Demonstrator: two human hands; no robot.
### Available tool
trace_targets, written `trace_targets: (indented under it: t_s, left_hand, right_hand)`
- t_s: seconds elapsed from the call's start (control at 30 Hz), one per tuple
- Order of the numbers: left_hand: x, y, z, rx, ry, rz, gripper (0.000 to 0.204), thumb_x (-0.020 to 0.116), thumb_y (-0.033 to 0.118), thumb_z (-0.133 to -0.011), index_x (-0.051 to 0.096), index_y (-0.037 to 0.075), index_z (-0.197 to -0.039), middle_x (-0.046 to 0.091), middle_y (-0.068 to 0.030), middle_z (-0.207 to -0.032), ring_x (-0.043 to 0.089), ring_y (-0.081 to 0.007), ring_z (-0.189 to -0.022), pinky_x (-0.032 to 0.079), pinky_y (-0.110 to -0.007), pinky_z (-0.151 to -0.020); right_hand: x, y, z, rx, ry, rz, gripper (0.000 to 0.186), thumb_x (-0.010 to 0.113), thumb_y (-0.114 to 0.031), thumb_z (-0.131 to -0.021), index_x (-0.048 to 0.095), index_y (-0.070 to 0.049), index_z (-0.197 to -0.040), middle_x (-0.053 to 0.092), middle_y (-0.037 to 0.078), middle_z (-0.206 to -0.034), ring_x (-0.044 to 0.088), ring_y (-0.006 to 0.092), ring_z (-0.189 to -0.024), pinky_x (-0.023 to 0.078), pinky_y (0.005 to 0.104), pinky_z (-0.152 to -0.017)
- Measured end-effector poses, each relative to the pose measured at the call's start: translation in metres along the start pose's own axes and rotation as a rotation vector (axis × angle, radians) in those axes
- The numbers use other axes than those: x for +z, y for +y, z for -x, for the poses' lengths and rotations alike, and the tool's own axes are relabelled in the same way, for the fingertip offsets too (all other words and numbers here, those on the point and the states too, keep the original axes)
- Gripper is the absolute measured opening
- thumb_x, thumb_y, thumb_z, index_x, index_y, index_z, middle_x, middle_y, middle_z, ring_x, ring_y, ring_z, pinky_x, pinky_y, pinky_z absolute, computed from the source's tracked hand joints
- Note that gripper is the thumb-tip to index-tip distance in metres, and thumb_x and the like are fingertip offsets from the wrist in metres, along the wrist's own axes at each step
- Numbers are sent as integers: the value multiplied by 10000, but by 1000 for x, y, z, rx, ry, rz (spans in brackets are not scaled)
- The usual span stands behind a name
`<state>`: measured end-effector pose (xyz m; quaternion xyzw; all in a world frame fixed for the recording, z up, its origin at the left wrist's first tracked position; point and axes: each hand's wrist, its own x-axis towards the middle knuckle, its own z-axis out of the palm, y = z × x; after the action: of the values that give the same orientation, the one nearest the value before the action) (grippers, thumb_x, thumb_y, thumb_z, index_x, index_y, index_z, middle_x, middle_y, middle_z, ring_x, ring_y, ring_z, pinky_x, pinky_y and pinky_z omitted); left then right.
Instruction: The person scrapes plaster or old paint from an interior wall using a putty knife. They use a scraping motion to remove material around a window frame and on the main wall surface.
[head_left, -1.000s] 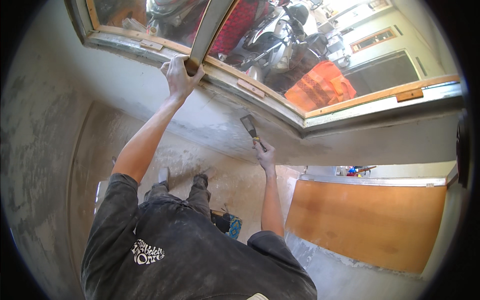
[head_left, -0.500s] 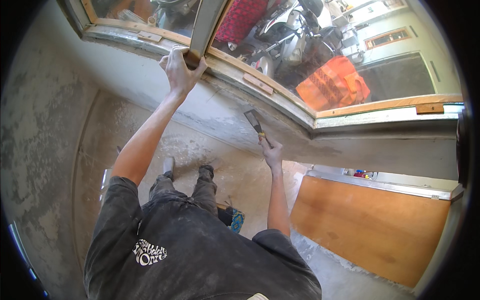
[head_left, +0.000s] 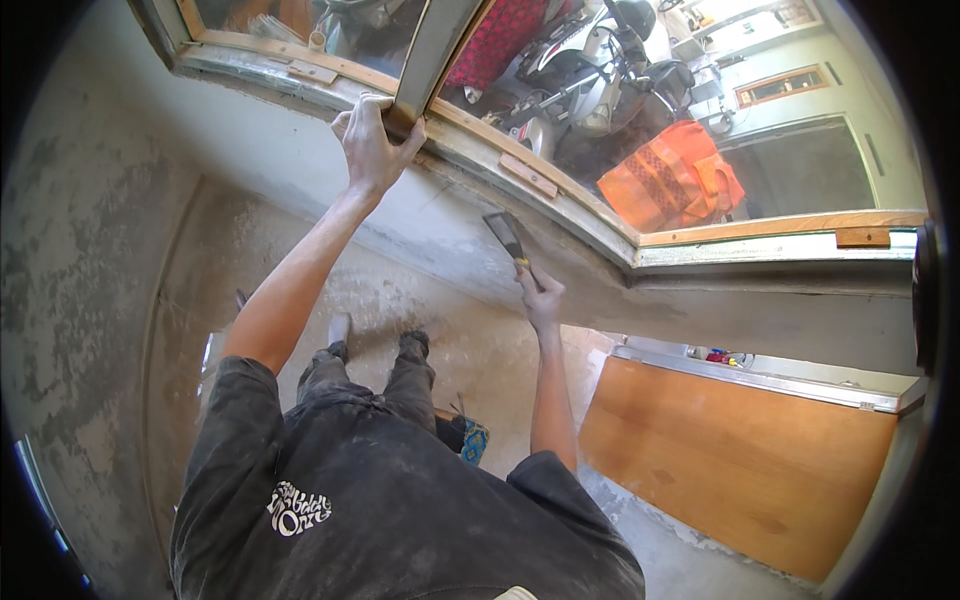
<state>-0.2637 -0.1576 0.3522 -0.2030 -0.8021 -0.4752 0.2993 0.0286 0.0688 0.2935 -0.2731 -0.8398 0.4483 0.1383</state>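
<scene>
The scraper blade (head_left: pixel 505 235) is made of dull metal, by the looks of it. The wall (head_left: pixel 435 225) is coated in patchy matt plaster, the wooden board (head_left: pixel 735 460) is finished pretty smooth, and the cloth shirt (head_left: pixel 420 490) is dust-streaked.

The putty knife (head_left: pixel 505 238) has a flat grey metal blade, a little wider toward its end, and a yellow band where the handle begins. It is held in the right hand (head_left: pixel 542 302), with the blade pointing away from the person and to the left, at the patchy white and grey wall (head_left: pixel 425 218). Whether they touch, I cannot tell. The grey window post (head_left: pixel 432 50) is brownish at its foot, where the left hand (head_left: pixel 374 152) grips it.
</scene>
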Motion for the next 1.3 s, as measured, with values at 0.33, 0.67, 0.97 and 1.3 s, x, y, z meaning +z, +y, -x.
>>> trace_targets:
  t_s: [0.33, 0.67, 0.97, 1.3]
  left_hand:
    - [-7, -2, -3, 0, -13, -7, 441, 785, 331, -756, 559, 43, -1001, 607, -90, -901, 568, -243, -872, 306, -391, -901]
    - [-6, -2, -1, -12, -8, 38, 423, 786, 265, -730, 544, 65, -1013, 593, -86, -919, 588, -253, -882, 335, -414, -897]
    - [0, -1, -2, -43, 5, 72, 414, 787, 289, -732, 546, 74, -992, 603, -76, -898, 564, -238, -858, 316, -393, -892]
    - [4, 6, 1, -53, 43, 65, 414, 788, 297, -735, 548, 71, -985, 598, -71, -906, 549, -235, -871, 308, -396, -894]
  right_hand:
    - [7, 11, 10, -31, 70, -80, 239, 686, -194, -914, 717, -8, -1061, 608, -25, -703, 475, 22, -589, 353, 208, -527]
    - [11, 22, 11, 18, 53, -120, 219, 687, -219, -925, 726, -12, -984, 540, -69, -646, 387, -8, -476, 265, 200, -423]
    - [34, 27, 12, 18, 68, -165, 207, 684, -209, -924, 722, -12, -976, 563, -50, -648, 401, -4, -466, 273, 194, -413]
    - [21, 14, 7, 113, -1, -67, 261, 687, -182, -911, 712, -4, -1100, 620, -22, -724, 507, 60, -616, 410, 232, -579]
